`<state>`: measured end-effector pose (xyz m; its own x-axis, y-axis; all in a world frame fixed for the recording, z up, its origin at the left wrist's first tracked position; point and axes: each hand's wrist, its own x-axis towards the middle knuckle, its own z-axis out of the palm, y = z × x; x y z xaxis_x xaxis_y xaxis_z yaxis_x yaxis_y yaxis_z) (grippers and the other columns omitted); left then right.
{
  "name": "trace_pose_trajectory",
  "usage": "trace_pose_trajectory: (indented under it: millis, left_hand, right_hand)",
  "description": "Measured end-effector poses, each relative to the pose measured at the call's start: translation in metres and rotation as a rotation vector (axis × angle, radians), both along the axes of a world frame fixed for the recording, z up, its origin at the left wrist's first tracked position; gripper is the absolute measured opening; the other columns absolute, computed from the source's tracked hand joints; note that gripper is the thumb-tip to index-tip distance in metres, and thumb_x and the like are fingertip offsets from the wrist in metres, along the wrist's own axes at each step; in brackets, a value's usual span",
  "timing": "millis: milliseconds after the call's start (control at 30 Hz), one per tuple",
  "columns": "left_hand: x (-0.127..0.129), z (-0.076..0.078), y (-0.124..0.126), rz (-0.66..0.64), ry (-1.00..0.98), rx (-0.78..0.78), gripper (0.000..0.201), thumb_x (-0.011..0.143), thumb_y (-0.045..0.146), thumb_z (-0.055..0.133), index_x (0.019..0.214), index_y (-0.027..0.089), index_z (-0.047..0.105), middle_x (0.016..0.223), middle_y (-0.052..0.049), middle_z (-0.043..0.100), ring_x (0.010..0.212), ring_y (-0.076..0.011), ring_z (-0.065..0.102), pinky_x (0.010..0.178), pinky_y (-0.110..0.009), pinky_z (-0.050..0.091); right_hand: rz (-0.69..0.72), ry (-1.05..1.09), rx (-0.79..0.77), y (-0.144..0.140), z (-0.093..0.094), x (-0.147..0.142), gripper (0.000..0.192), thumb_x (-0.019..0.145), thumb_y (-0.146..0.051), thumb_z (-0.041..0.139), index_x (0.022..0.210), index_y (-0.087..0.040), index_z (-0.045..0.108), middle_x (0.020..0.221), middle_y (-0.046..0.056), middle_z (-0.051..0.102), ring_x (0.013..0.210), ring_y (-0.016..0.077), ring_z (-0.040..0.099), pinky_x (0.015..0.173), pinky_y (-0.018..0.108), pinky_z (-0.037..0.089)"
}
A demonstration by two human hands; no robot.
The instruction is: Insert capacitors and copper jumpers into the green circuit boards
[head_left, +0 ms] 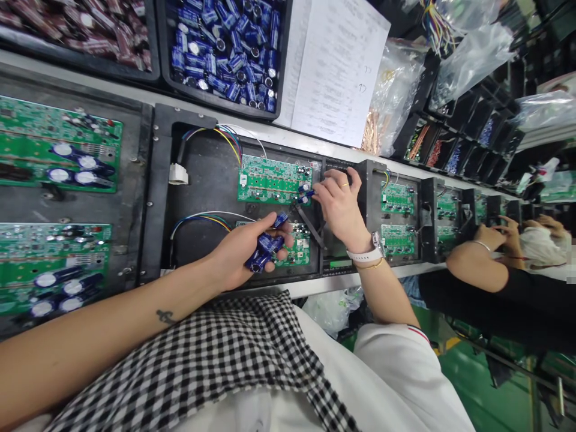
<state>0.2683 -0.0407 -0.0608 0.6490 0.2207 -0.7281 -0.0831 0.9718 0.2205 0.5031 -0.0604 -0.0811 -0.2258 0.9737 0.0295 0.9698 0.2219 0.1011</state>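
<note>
I have my left hand (245,249) curled in a closed grip around a bunch of blue capacitors (265,247) above the lower green board (297,247), while my right hand (339,204) pinches one blue capacitor (306,193) at the right edge of the upper green board (273,180) in the black carrier (202,192) on the worktop. I judge this carrier barely begun: the finished boards (54,153) to the left carry rows of them. The capacitors are short, glossy blue cylinders with silver tops.

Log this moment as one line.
left hand: holds blue capacitors | right hand: pressing capacitor onto green board
</note>
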Motion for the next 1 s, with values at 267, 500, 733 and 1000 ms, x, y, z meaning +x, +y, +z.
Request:
trace_pose_trajectory:
  millis: [267, 500, 733, 1000]
  left_hand:
    - [-0.003, -0.002, -0.004, -0.055, -0.089, 0.047, 0.025, 0.094, 0.035, 0.056, 0.086, 0.013, 0.064, 0.070, -0.002, 0.052, 0.048, -0.0085, 0.049, 0.033, -0.014, 0.035]
    - [0.000, 0.003, -0.010, -0.066, -0.074, 0.032, 0.014, 0.088, 0.015, 0.057, 0.090, 0.009, 0.070, 0.089, -0.008, 0.061, 0.055, -0.0066, 0.052, 0.033, -0.011, 0.034]
    - [-0.007, 0.003, -0.024, -0.100, -0.045, 0.078, 0.018, 0.090, 0.020, 0.061, 0.098, 0.009, 0.073, 0.085, -0.008, 0.061, 0.052, -0.0059, 0.051, 0.032, -0.011, 0.034]
    - [-0.017, 0.003, -0.025, -0.024, -0.024, 0.062, 0.024, 0.091, 0.027, 0.059, 0.105, 0.010, 0.070, 0.078, -0.004, 0.054, 0.052, -0.0072, 0.050, 0.032, -0.011, 0.034]
  right_hand:
    - [-0.093, 0.443, -0.078, -0.027, 0.042, -0.037, 0.031, 0.097, -0.038, 0.056, 0.125, -0.027, 0.063, 0.112, 0.003, 0.072, 0.120, 0.0221, 0.056, 0.108, 0.045, 0.033]
    - [-0.359, 0.316, 0.094, -0.039, 0.022, -0.034, 0.014, 0.096, -0.027, 0.056, 0.104, -0.027, 0.067, 0.104, 0.003, 0.074, 0.119, 0.0247, 0.053, 0.109, 0.049, 0.024]
    - [-0.365, 0.252, 0.137, -0.032, -0.011, -0.016, 0.009, 0.095, -0.023, 0.054, 0.097, -0.024, 0.063, 0.105, 0.005, 0.071, 0.119, 0.0250, 0.052, 0.111, 0.051, 0.021]
    - [-0.386, 0.282, 0.152, -0.026, -0.010, -0.017, 0.008, 0.092, -0.021, 0.057, 0.092, -0.022, 0.064, 0.097, 0.004, 0.070, 0.115, 0.0254, 0.053, 0.108, 0.052, 0.024]
